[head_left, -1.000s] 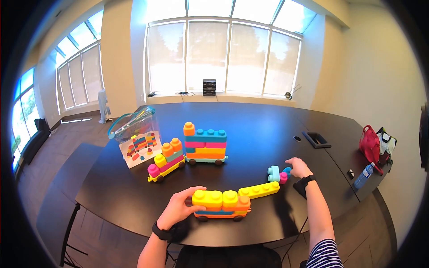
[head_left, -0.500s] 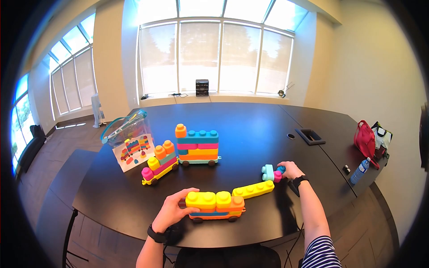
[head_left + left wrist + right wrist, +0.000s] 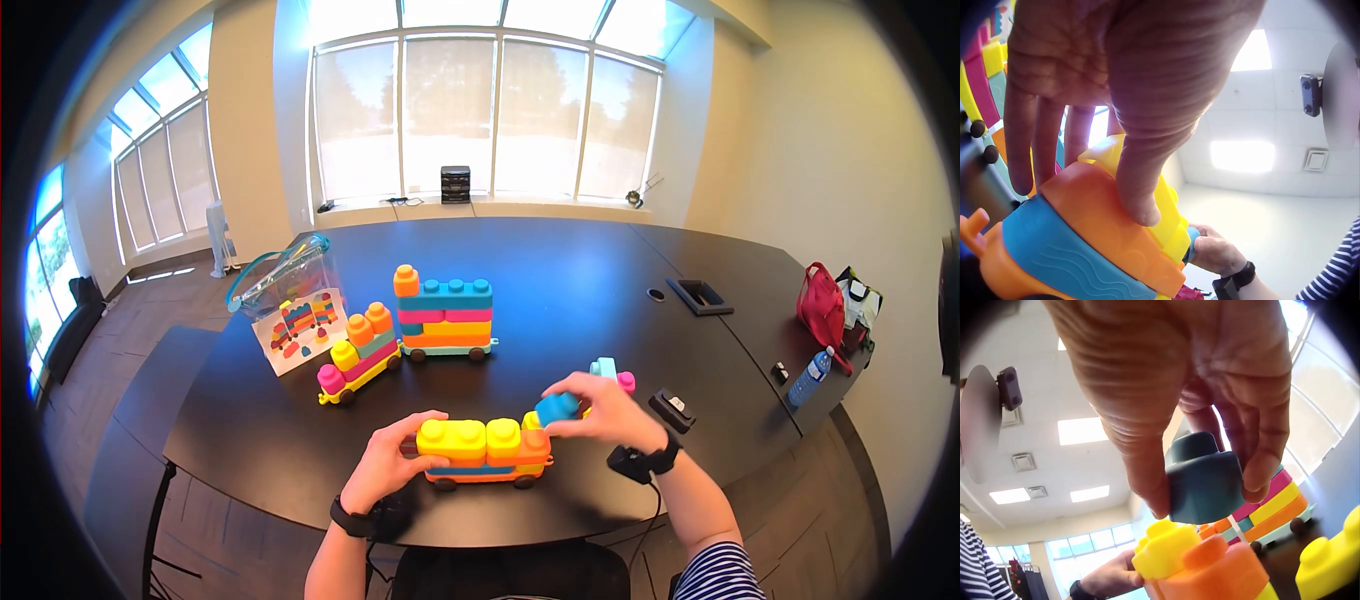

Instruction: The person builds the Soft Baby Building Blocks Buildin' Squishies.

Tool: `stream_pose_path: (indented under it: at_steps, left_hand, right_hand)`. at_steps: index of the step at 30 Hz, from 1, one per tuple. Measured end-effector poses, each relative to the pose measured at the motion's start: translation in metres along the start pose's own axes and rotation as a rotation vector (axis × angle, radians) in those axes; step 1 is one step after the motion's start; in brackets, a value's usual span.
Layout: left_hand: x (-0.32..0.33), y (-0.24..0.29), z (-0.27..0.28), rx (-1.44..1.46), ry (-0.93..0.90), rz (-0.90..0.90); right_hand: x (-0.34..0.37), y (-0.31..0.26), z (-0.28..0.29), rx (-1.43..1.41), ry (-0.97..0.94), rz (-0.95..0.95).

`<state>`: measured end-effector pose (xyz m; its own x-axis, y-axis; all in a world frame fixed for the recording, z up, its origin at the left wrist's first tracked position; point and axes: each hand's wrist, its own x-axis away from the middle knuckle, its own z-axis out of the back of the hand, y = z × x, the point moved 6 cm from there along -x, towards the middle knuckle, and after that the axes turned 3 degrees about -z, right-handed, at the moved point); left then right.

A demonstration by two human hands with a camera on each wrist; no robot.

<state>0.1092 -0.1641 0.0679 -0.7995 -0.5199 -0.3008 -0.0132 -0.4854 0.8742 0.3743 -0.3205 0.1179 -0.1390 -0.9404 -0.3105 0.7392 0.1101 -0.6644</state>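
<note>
My left hand (image 3: 388, 462) grips the left end of a block wagon (image 3: 488, 476) near the table's front edge, its thumb on the near side. Yellow blocks (image 3: 453, 437) top the wagon, with an orange block (image 3: 534, 443) at its right end. My right hand (image 3: 606, 412) pinches a small teal-blue block (image 3: 557, 408) just above that end. In the right wrist view the teal-blue block (image 3: 1205, 486) hangs between thumb and fingers, above the orange block (image 3: 1219, 565). A long yellow block lies behind the right hand, mostly hidden in the head view.
Two built wagons (image 3: 445, 325) (image 3: 360, 362) stand behind on the left, beside a clear bag (image 3: 290, 290) with a picture card. Light-teal and pink (image 3: 626, 382) blocks lie past my right hand. A bottle (image 3: 811, 377) and red bag (image 3: 822, 305) are at the far right.
My right hand has taken hold of the teal-blue block beside the pink one and carried it left to above the wagon's right end. My left hand keeps its grip on the wagon.
</note>
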Motion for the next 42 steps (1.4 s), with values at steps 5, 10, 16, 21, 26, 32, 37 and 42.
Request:
stream_pose_path:
  at_steps: [5,10,16,21,26,32,37,42]
  left_hand:
    - [0.000,-0.002,0.000,0.010,-0.002,-0.001]
    - [0.000,-0.003,0.000,0.023,0.000,-0.004]
    - [0.001,0.001,0.001,0.011,0.001,-0.002]
    - [0.001,0.001,0.001,-0.002,0.009,-0.006]
    - [0.000,-0.001,0.000,-0.012,0.014,-0.013]
    - [0.001,-0.002,0.003,-0.006,0.009,-0.001]
    - [0.003,-0.003,0.012,0.023,-0.003,0.034]
    - [0.005,-0.004,0.026,-0.015,-0.007,0.000]
  right_hand:
    - [0.001,-0.014,-0.028,0.042,-0.045,0.054]
    - [-0.002,-0.015,-0.034,0.102,-0.078,0.083]
    - [-0.002,-0.009,-0.043,0.128,-0.095,0.049]
    - [-0.003,-0.006,-0.044,0.153,-0.112,0.031]
    - [-0.003,-0.003,-0.046,0.146,-0.118,0.031]
    - [-0.004,0.001,-0.051,0.143,-0.114,0.026]
    - [-0.003,-0.003,-0.059,0.135,-0.108,0.040]
    - [-0.002,0.001,-0.033,-0.100,-0.192,-0.011]
